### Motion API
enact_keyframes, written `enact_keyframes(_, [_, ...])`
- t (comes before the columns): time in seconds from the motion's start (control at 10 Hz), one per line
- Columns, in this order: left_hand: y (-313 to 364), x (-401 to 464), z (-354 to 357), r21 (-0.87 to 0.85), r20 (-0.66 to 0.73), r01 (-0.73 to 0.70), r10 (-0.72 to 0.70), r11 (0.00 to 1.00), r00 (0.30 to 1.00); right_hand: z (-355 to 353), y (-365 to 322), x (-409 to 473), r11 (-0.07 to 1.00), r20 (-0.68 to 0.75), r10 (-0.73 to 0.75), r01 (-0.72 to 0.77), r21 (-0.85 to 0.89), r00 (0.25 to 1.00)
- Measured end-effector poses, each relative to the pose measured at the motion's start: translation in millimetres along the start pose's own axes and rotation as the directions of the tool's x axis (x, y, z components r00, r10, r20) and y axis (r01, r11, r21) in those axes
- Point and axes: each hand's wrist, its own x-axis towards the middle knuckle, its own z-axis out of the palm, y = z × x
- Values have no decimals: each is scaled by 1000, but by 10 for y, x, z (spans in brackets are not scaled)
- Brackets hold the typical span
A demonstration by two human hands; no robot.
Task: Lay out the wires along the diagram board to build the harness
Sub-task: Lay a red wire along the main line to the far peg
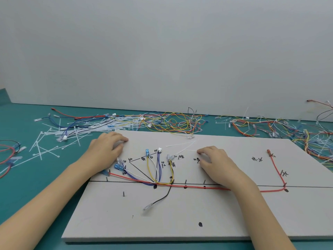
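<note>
Both hands, left [106,148] and right [215,162], are resting loosely curled, grasping nothing, on the white foam diagram board [234,213]; the long red wire [189,186] is running left-right just nearer than them.

Pale grey board [225,210] (black hand-drawn lines), long red wire [198,186], yellow wire [148,168], teal table [27,177].

The right hand [219,166] covers a stretch of the red wire [198,187] and the line drawn under it. The diagram board [225,213] runs past the right edge. Its handwritten labels [163,164] are too blurred to read. The left hand [104,150] hides its own fingertips.
</note>
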Motion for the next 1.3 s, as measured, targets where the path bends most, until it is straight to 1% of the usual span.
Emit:
enact_keyframes(0.1, [35,32,-25,23,-7,23,-23,999,1000,-1,-7,1,1000,6,2,-2,-3,1000])
enact_keyframes(0.2, [35,101,-73,-15,21,50,-50,999,999,-2,-10,-1,1000,4,2,-2,-3,1000])
enact_keyframes(0.3, [20,174,-122,-118,42,75,-71,990,997,-2,-9,1,1000,-1,2,-2,-8,1000])
enact_keyframes(0.4, [43,242,-129,-106,43,95,-91,990,995,1,-8,2,1000,4,0,0,-15,1000])
enact_keyframes(0.5, [124,298,-110,-21,52,136,-135,990,990,2,-3,0,1000,5,1,-1,-18,1000])
enact_keyframes(0.6, [224,343,-77,-37,74,121,-118,992,990,-3,-3,4,1000,5,2,-2,-14,1000])
enact_keyframes(0.7, [291,357,-67,-115,89,90,-80,989,993,-2,-3,1,1000,4,-2,2,-13,1000])
enact_keyframes(0.8, [241,363,-90,-212,51,105,-96,972,994,-8,-1,-2,1000,6,-3,4,-13,1000])
enact_keyframes(0.9, [88,367,-94,-163,-76,214,-228,963,971,-13,-8,-5,1000,10,-5,5,-10,1000])
enact_keyframes(1.0, [-127,329,-127,96,-154,460,-443,883,883,-8,-10,-1,1000,10,-8,8,-8,1000])
enact_keyframes(1.1, [-433,228,-289,188,-262,695,-647,693,716,-5,-2,-1,1000,8,-8,8,-6,1000])
enact_keyframes(1.2, [-842,61,-478,68,-274,847,-806,527,524,-4,5,0,1000,3,-9,9,-1,1000])
enact_keyframes(1.3, [-1100,-71,-543,-76,-174,898,-892,434,416,3,7,5,1000,2,-7,7,4,1000])
